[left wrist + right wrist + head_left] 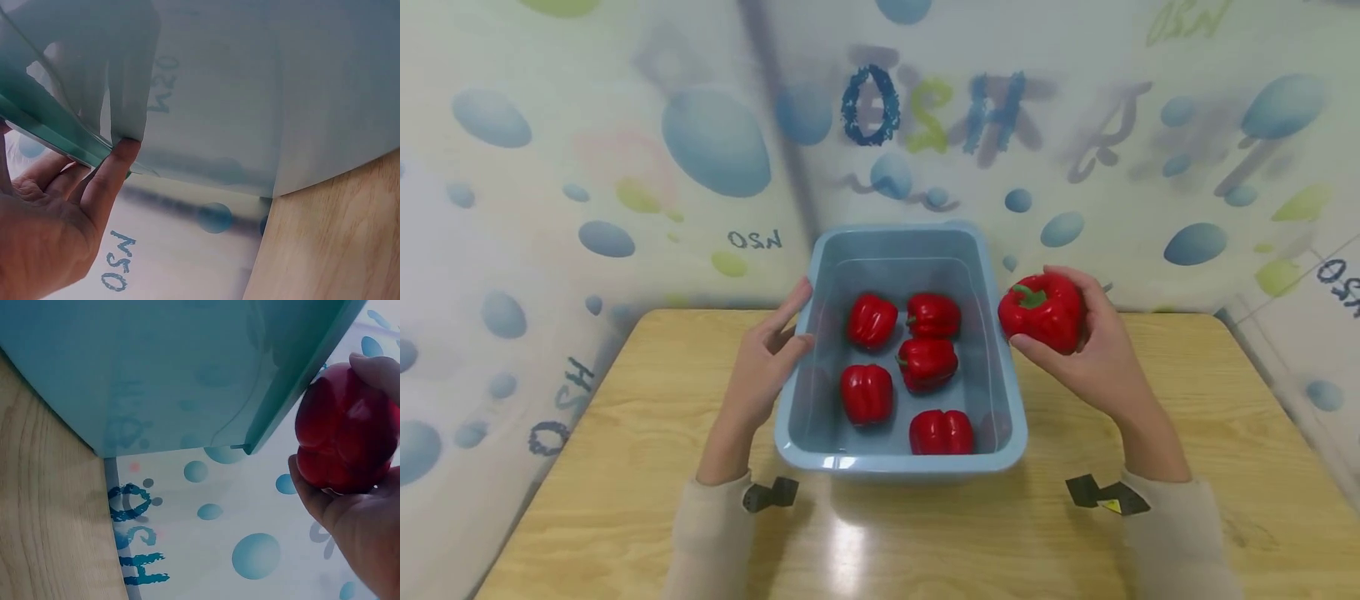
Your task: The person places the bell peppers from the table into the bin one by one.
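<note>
My right hand point(1097, 342) grips a red bell pepper point(1052, 321) with a green stem, thumb on the near side and fingers round the far side. It holds the pepper just outside the right rim of a light-blue plastic tub point(1000, 367). From the right wrist view, the pepper's glossy lobed underside point(344, 431) shows beside the tub wall point(187, 375). On the opposite side, my left hand point(760, 367) touches the tub's left rim with thumb and fingers spread. The left wrist view has a fingertip point(128, 147) against the outer wall.
Several red bell peppers lie spread over the tub floor, one point(942, 433) near the front wall and one point(874, 321) at the back left. The tub stands on a wooden table point(700, 442). Behind it rises a wall point(715, 275) printed with blue and green spots.
</note>
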Tool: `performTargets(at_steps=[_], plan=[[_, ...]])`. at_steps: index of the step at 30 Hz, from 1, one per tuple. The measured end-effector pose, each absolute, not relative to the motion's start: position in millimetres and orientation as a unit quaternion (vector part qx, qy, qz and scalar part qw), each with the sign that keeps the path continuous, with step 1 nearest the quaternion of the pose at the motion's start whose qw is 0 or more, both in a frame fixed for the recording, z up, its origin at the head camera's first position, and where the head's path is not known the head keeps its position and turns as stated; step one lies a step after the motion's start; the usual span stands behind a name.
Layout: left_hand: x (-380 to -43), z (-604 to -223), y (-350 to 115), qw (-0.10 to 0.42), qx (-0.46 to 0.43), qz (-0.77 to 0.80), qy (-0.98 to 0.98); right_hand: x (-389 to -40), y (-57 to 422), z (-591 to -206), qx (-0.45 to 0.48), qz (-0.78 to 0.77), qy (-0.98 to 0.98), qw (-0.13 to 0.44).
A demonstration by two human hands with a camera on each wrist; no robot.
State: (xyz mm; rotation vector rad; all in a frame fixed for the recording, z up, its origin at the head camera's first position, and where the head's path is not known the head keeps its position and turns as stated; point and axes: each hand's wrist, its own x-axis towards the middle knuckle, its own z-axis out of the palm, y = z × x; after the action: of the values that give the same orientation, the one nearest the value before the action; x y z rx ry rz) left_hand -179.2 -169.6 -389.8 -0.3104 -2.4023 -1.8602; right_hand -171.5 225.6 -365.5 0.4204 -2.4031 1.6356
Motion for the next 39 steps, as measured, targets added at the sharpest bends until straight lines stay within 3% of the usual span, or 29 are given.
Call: performTargets(at_steps=[22, 39], plan=[[-179.8, -382.8, -177.0, 0.045, -0.153, -0.523, -0.837, -168.2, 214.3, -359.7, 0.150, 0.509, -0.836, 0.136], [-179.6, -376.3, -176.4, 0.035, -0.145, -0.526, -0.838, -170.8, 203.3, -353.6, 0.153, 0.534, -0.822, 0.127]])
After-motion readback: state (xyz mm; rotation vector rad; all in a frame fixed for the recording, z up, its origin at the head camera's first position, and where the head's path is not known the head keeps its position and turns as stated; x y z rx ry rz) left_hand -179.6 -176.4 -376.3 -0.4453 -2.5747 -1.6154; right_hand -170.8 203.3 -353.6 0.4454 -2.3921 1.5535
